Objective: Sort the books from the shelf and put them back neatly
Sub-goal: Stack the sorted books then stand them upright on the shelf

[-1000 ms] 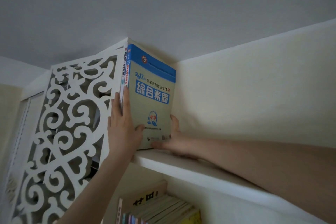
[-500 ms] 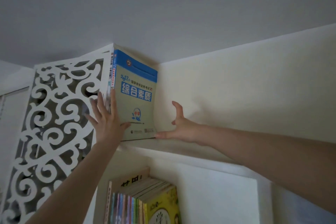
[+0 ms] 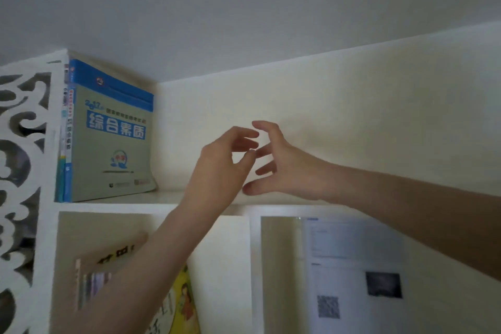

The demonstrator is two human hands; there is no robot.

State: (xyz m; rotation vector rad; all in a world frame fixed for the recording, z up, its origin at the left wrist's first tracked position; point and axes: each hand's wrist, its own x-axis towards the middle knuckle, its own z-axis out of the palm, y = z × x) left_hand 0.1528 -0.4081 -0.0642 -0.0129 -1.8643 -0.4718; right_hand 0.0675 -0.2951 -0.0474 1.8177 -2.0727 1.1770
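Grey-green book (image 3: 111,149) stands released; left hand (image 3: 221,169) and right hand (image 3: 287,168) have withdrawn, relaxed, empty.

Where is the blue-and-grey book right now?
Head view, far left: the book stands upright at the left end of the top shelf, beside thinner books against the fretwork panel.

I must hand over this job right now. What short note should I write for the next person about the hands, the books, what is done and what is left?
Left hand: open, holds nothing, raised before the top shelf.
Right hand: open, fingers spread, close beside it.
Books: the blue-green book and thinner books stand upright at the shelf's left end.
Done: these look placed.
Left: lower books lean; probably straighten them.
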